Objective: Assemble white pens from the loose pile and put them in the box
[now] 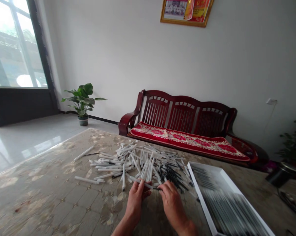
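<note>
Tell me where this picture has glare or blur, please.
Head view: the bright glass window is overexposed, glare spreads on the glossy white floor tiles, the long dark-and-white pens in the white rectangular tray smear with motion blur, and the wide lens bends the room's edges.

Pen barrels [123, 177] smooth white plastic; bench [128, 123] polished red wood; cushion [187, 141] patterned cloth; floor [22, 144] glossy tile

From here, the left hand [136, 205] could swing out over the marble-patterned tabletop [35, 196] on its side. Straight ahead, the heap of white pens [135, 164] lies in the way, while the white tray [224, 203] hems in the right hand [172, 205] just beside it.
</note>
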The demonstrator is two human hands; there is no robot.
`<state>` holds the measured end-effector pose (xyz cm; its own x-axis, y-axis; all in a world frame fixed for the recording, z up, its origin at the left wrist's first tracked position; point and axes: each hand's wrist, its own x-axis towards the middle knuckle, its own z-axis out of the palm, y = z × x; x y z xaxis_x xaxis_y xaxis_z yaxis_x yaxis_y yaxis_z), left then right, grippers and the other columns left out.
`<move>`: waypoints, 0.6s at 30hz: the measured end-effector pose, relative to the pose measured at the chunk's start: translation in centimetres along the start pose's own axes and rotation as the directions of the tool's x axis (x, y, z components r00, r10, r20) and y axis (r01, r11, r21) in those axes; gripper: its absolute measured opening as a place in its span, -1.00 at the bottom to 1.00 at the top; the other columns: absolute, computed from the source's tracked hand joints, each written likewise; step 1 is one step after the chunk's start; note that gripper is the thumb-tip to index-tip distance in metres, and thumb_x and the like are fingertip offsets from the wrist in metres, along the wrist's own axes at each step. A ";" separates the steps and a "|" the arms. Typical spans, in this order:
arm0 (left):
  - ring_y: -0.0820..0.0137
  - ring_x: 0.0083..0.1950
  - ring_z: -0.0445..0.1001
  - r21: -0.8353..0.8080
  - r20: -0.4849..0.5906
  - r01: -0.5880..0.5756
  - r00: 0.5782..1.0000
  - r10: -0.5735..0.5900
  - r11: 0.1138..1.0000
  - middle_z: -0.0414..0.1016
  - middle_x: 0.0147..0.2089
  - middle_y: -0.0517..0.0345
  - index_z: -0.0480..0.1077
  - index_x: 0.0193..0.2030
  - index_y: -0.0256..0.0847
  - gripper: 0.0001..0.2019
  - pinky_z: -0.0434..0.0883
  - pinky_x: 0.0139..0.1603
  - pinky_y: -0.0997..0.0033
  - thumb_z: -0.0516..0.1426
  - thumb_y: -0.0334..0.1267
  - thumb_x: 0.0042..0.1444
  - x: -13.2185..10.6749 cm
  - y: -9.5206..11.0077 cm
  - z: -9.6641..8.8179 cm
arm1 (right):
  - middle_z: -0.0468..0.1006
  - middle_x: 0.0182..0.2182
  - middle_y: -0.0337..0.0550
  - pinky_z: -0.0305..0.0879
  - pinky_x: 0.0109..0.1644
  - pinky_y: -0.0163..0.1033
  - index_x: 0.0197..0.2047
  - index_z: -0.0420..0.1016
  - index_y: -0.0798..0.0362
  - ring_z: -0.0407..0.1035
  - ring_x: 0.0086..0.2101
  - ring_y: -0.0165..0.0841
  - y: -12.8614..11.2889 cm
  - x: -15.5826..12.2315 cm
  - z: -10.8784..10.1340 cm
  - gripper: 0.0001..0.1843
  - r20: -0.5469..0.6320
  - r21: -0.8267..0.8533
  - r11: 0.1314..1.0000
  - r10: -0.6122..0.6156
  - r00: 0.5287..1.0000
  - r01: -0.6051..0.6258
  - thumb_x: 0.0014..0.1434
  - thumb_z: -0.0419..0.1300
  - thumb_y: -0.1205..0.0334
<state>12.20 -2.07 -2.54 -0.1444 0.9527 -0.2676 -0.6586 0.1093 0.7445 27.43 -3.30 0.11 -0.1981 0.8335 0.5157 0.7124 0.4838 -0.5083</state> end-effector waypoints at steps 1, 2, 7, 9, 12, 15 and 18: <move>0.38 -0.34 0.59 0.016 0.015 -0.007 1.000 0.006 1.000 0.63 -0.30 0.06 0.42 -0.32 -0.24 -0.67 0.47 -0.40 0.55 0.35 -0.07 -0.10 -0.1 0.0 0.0 | 0.50 -0.31 -0.16 0.33 -0.13 -0.26 -0.25 0.50 -0.05 0.42 -0.24 -0.29 -0.4 0.0 0.2 -0.72 -0.004 0.036 0.999 0.012 1.000 -0.012 0.16 0.05 0.49; 0.43 -0.38 0.57 0.012 0.022 -0.005 1.000 0.005 1.000 0.62 -0.32 0.09 0.42 -0.33 -0.25 -0.68 0.44 -0.44 0.58 0.35 -0.09 -0.11 -0.1 0.0 0.0 | 0.51 -0.30 -0.16 0.34 -0.12 -0.26 -0.25 0.51 -0.04 0.42 -0.23 -0.30 -0.8 0.1 0.4 -0.74 -0.004 0.088 0.996 0.029 1.000 -0.028 0.18 0.06 0.45; 0.49 -0.44 0.56 -0.226 -0.071 0.066 0.994 -0.084 0.972 0.56 -0.40 0.19 0.40 -0.31 -0.25 -0.90 0.50 -0.40 0.58 0.26 -0.39 0.07 0.2 0.9 -0.1 | 0.57 -0.16 -0.14 0.37 -0.06 -0.27 -0.03 0.46 -0.04 0.46 -0.14 -0.30 -0.1 0.5 -0.3 -0.70 -0.001 0.367 0.902 0.244 0.970 -0.226 0.30 -0.01 0.12; 0.51 -0.43 0.57 -0.309 -0.103 0.083 0.987 -0.120 0.947 0.55 -0.40 0.18 0.40 -0.28 -0.26 -0.94 0.52 -0.39 0.60 0.16 -0.47 0.16 0.3 1.3 -0.2 | 0.60 -0.20 -0.11 0.37 -0.07 -0.24 -0.10 0.49 -0.01 0.48 -0.17 -0.27 2.0 0.6 -1.4 -0.69 -0.037 0.310 0.900 0.335 0.942 -0.307 0.28 -0.03 0.10; 0.50 -0.43 0.59 -0.353 -0.103 0.112 0.982 -0.157 0.929 0.56 -0.39 0.15 0.39 -0.27 -0.28 -0.91 0.53 -0.42 0.60 0.08 -0.47 0.23 0.2 1.8 -0.1 | 0.61 -0.28 -0.10 0.37 -0.09 -0.20 -0.31 0.52 -0.02 0.49 -0.22 -0.22 5.7 0.1 -3.1 -0.81 -0.101 0.069 0.925 0.379 0.920 -0.374 0.14 0.07 0.21; 0.47 -0.43 0.60 -0.322 -0.078 0.143 0.981 -0.177 0.936 0.57 -0.38 0.12 0.38 -0.26 -0.29 -0.94 0.54 -0.45 0.58 0.10 -0.47 0.21 0.0 1.7 0.2 | 0.60 -0.38 -0.15 0.37 -0.19 -0.20 -0.41 0.51 -0.06 0.49 -0.32 -0.23 8.1 -0.7 -4.1 -0.87 -0.116 -0.058 0.907 0.409 0.905 -0.418 0.07 0.13 0.24; 0.47 -0.44 0.60 -0.300 -0.063 0.158 0.981 -0.185 0.941 0.57 -0.38 0.11 0.38 -0.27 -0.30 -0.94 0.53 -0.47 0.60 0.12 -0.49 0.19 -0.1 1.4 0.4 | 0.57 -0.45 -0.19 0.35 -0.29 -0.21 -0.45 0.50 -0.06 0.48 -0.40 -0.25 8.7 -1.3 -4.2 -0.95 -0.170 -0.063 0.924 0.363 0.916 -0.378 -0.01 0.20 0.26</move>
<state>11.60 -1.89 -1.18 -0.0659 0.8963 -0.4386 -0.8640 0.1686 0.4744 36.73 -1.34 -2.07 0.1918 0.8938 0.4053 0.7754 0.1151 -0.6208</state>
